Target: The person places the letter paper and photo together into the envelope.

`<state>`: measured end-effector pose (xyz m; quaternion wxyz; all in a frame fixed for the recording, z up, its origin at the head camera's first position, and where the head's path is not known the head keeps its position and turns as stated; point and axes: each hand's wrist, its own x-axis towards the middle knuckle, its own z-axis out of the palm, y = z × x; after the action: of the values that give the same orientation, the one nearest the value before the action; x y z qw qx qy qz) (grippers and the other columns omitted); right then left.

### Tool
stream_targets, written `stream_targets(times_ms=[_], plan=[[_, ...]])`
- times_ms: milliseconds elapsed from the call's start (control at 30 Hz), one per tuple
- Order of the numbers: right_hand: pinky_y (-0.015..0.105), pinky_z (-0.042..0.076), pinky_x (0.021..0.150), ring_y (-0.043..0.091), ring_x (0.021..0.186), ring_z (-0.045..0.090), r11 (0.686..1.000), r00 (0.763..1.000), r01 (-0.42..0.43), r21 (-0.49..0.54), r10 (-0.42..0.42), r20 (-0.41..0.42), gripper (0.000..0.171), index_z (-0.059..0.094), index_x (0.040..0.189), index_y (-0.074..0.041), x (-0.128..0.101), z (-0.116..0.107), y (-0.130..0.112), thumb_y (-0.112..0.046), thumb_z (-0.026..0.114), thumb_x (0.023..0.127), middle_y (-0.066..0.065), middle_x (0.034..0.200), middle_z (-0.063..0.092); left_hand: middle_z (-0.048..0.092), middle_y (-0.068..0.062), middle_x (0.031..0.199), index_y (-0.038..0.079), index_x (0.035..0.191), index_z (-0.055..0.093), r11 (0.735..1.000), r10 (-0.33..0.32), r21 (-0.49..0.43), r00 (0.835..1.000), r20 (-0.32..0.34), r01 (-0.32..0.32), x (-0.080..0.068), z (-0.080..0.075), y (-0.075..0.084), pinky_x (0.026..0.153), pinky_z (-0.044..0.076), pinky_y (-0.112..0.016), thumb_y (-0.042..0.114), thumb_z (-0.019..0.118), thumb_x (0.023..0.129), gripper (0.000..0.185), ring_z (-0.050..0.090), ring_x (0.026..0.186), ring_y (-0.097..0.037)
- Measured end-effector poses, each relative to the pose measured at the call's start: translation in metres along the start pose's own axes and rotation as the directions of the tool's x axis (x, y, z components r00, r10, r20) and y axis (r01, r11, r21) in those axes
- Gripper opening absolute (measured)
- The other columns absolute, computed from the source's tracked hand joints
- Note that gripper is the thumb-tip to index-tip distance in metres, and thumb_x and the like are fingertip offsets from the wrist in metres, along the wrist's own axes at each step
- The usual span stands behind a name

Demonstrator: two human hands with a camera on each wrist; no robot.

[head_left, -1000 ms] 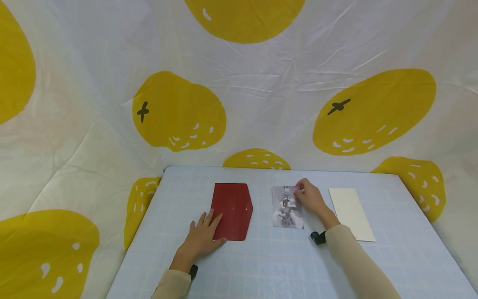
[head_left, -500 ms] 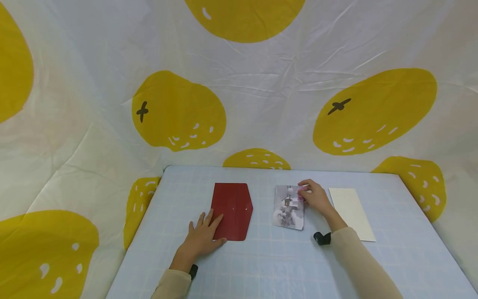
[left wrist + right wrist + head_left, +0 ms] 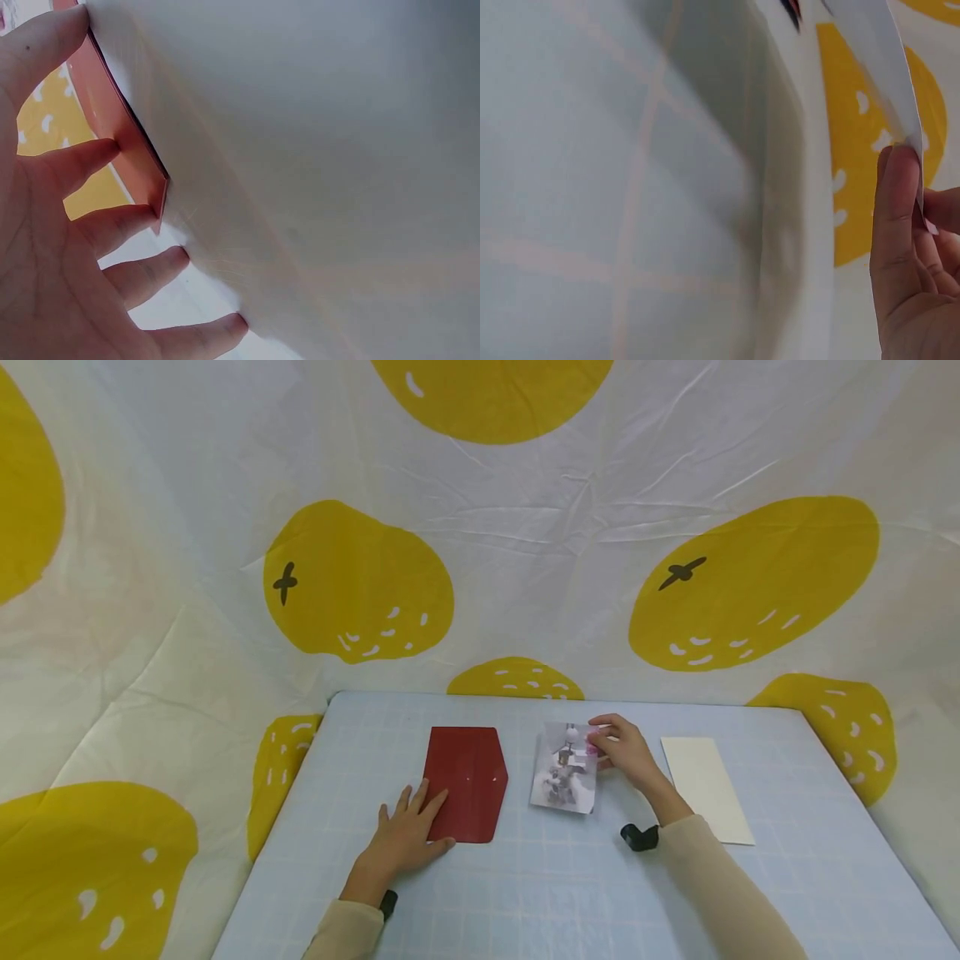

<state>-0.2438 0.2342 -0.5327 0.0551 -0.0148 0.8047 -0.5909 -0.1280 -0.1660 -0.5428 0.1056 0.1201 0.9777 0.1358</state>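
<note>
A red envelope [image 3: 467, 782] lies flat on the pale blue gridded table [image 3: 525, 877]. My left hand [image 3: 408, 837] rests flat on the envelope's near left corner, fingers spread; the left wrist view shows those fingers [image 3: 112, 225] against the red envelope [image 3: 124, 146]. My right hand [image 3: 621, 748] pinches the upper right corner of a printed photo card [image 3: 564, 770] and holds it lifted and tilted off the table, right of the envelope. In the right wrist view the thumb [image 3: 896, 217] presses the white card [image 3: 874, 52] edge.
A cream paper sheet [image 3: 705, 787] lies on the table to the right of my right hand. A white cloth with large yellow fruit prints [image 3: 360, 581] hangs behind and around the table. Black wrist-camera mounts [image 3: 639, 837] show at both sleeves.
My right hand has lifted the photo card off the table and carried it a little left toward the red envelope. The left hand has stayed on the envelope.
</note>
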Motion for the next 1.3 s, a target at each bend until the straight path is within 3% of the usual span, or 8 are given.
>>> stream_targets(times_ms=[233,533,967,1300], plan=[[0.040,0.060,0.061,0.022,0.073,0.068,0.998,0.999,-0.027,0.054,0.028,-0.026,0.031,0.055,0.127,0.000,0.010,0.029,-0.011,-0.008,0.064,0.098,0.020,0.104,0.064,0.027,-0.019,0.160,0.020,0.155,0.039,1.000,-0.002,-0.007,1.000,-0.002,0.002,0.001,0.001,-0.001,0.105,0.020,-0.076,0.052,0.071,0.087,0.082,0.021,0.145,-0.047],[0.040,0.059,0.058,0.023,0.072,0.067,0.998,0.998,-0.054,0.043,0.056,-0.038,0.030,0.057,0.126,-0.002,0.020,0.057,-0.022,-0.008,0.065,0.098,0.019,0.105,0.063,0.027,-0.019,0.160,0.020,0.155,0.039,1.000,0.001,-0.003,1.000,-0.002,-0.001,0.003,0.004,-0.002,0.105,0.020,-0.075,0.053,0.071,0.087,0.082,0.021,0.145,-0.047],[0.043,0.058,0.052,0.020,0.061,0.068,0.999,0.994,-0.005,0.039,0.010,-0.110,0.028,0.060,0.120,0.000,0.029,0.090,-0.028,-0.004,0.066,0.093,0.019,0.101,0.064,0.027,-0.018,0.161,0.021,0.155,0.038,1.000,-0.009,0.007,1.000,-0.003,0.009,0.005,0.003,-0.004,0.105,0.020,-0.076,0.055,0.071,0.086,0.084,0.021,0.145,-0.046],[0.040,0.057,0.049,0.019,0.058,0.065,1.000,0.993,-0.004,0.023,0.007,-0.121,0.026,0.061,0.118,-0.001,0.029,0.112,-0.023,-0.003,0.066,0.093,0.017,0.098,0.063,0.026,-0.017,0.161,0.021,0.156,0.038,1.000,-0.015,0.003,1.000,-0.003,0.015,0.005,0.005,-0.005,0.105,0.018,-0.076,0.054,0.071,0.086,0.084,0.020,0.145,-0.046]])
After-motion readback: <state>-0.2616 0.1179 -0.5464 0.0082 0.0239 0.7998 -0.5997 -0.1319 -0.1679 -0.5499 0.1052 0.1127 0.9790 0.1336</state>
